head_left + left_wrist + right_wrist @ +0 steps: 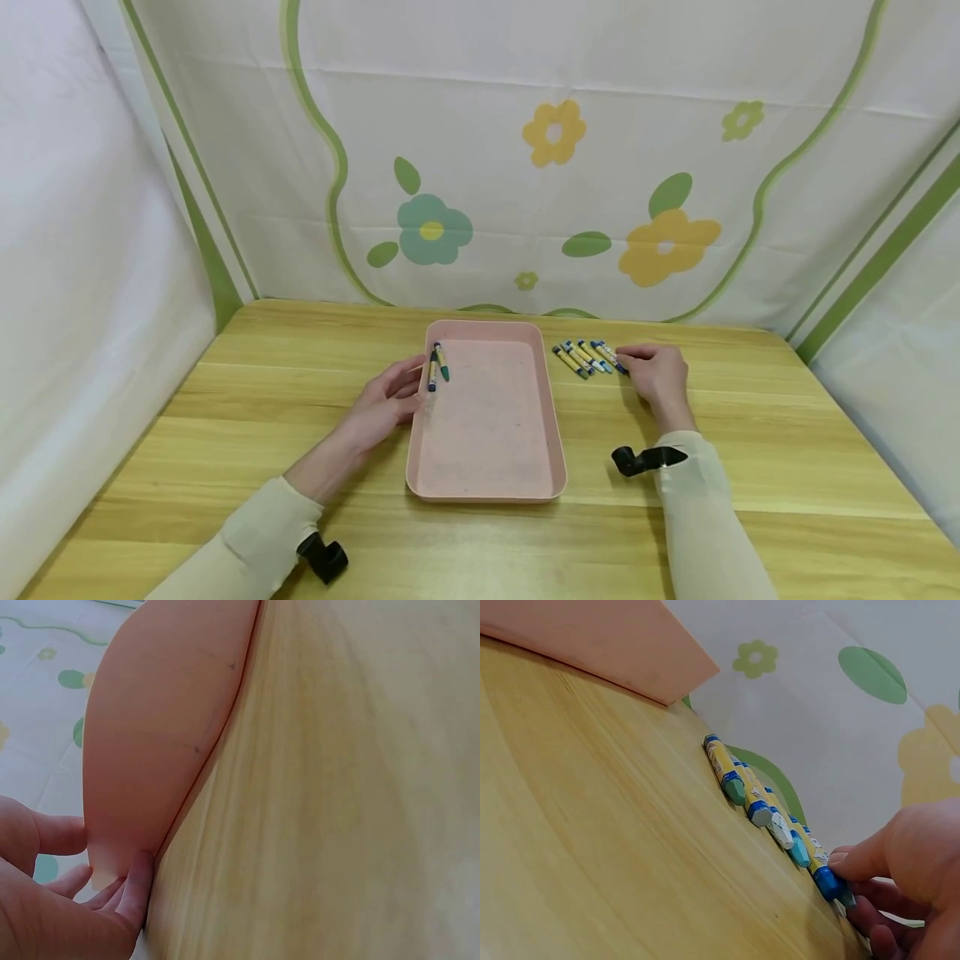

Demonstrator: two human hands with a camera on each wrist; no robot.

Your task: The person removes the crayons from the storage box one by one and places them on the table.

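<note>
A pink tray (487,417) lies on the wooden table. My left hand (384,402) rests against its left wall, fingers loosely extended; in the left wrist view, fingertips (137,889) touch the outer side near the rim. Inside the tray, two crayons (442,362) in yellow wrappers lie along the left wall, one showing a green tip. Right of the tray, several crayons (572,362) form a slanted row. At that row's right end my right hand (657,379) pinches a crayon (846,895) with a dark tip between thumb and fingers, beside a blue-ended crayon (825,881).
The wooden table (360,542) extends in front of the tray and to both sides. Behind its far edge hangs a white cloth (480,167) with flowers and green wavy lines. White cloth also hangs at left and right.
</note>
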